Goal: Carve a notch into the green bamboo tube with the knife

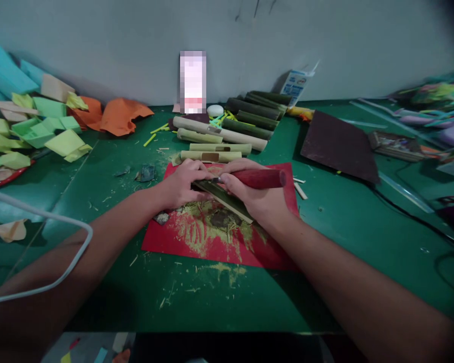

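Note:
My right hand point(257, 196) is wrapped round a carving tool with a thick red handle point(261, 178). Its short metal blade points left and meets a split bamboo piece point(230, 200). At that piece's far left end, my left hand point(185, 184) grips it with the fingers closed. The bamboo slants down to the right above a red sheet point(166, 242), which is strewn with yellowish shavings and dust point(196, 229). Just beyond my hands lies a bamboo tube with a square opening cut in it point(230, 156). The blade's tip is partly hidden by my fingers.
Several bamboo tubes point(245, 132) lie behind the sheet, near a propped-up phone point(192, 80). Folded coloured paper point(41, 121) heaps at the left. A dark board point(336, 146) and a black cable point(412, 212) are at the right. A white wire frame point(75, 224) crosses my left forearm.

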{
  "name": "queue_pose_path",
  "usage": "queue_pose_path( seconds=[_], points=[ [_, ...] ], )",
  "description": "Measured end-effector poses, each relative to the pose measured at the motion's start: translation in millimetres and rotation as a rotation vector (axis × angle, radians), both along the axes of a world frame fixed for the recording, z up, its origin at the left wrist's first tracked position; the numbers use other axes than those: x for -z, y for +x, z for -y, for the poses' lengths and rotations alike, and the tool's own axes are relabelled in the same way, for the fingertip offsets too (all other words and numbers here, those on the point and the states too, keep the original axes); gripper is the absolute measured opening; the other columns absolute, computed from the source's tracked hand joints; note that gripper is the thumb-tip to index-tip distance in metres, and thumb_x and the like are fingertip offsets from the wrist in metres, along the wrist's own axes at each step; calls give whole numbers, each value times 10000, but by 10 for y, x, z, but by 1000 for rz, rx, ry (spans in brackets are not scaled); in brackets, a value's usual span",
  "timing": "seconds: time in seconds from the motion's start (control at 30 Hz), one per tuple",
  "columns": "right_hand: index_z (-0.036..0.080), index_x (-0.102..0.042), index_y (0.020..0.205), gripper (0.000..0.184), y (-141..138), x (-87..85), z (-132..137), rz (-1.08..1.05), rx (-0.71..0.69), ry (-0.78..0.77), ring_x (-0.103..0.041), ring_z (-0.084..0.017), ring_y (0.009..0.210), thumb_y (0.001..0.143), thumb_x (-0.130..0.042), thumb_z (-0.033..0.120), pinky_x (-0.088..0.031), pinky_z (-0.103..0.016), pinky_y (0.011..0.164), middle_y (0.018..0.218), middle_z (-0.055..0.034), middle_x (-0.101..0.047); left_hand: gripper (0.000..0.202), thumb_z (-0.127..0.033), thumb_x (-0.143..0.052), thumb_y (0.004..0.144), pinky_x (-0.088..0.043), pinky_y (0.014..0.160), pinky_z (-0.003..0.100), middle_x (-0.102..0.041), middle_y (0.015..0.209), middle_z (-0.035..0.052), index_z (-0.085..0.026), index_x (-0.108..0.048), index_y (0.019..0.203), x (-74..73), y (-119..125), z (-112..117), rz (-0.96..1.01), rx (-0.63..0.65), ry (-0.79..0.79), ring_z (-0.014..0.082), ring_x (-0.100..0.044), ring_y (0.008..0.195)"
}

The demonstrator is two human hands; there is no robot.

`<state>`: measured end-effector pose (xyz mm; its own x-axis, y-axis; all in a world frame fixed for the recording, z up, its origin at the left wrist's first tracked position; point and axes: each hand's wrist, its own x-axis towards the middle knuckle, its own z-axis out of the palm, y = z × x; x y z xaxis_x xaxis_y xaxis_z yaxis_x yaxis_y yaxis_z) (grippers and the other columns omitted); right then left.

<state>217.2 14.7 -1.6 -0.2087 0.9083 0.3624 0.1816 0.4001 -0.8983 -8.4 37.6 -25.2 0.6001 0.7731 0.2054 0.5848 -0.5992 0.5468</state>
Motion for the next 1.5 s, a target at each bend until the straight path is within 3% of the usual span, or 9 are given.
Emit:
queue_pose_path(
  seconds=[0.73,1.03,1.3,1.5],
  points=[
    [250,-704,798,104,-3,-56,52,11,-1,50,-701,-211,867,833,-721,347,-575,-402,856,908,-32,-760,449,-536,-724,875,-420,1011,438,-628,1123,83,-221,-737,1194,-23,8,-7,-7,1,5,271,-512,1092],
    [248,-663,753,157,23,-6,93,-13,63,-23,-682,-198,782,859,-693,360,-571,-386,781,813,-15,-708,386,-478,-732,870,-419,1010,444,-635,1112,77,-247,-755,1179,-40,17,6,8,-2,0,271,-527,1089],
    [263,-656,754,179,30,-12,95,-34,133,135,-683,-213,846,905,-643,359,-573,-432,864,872,-40,-717,373,-479,-733,878,-421,1004,447,-636,1110,78,-258,-754,1178,-42,27,15,8,3,0,272,-534,1087],
    [268,-680,801,107,25,-23,62,-12,40,109,-697,-217,924,878,-678,341,-567,-429,925,930,-30,-742,435,-527,-744,858,-420,1013,458,-634,1134,89,-235,-746,1181,-28,12,-2,0,0,6,284,-527,1100]
  ],
)
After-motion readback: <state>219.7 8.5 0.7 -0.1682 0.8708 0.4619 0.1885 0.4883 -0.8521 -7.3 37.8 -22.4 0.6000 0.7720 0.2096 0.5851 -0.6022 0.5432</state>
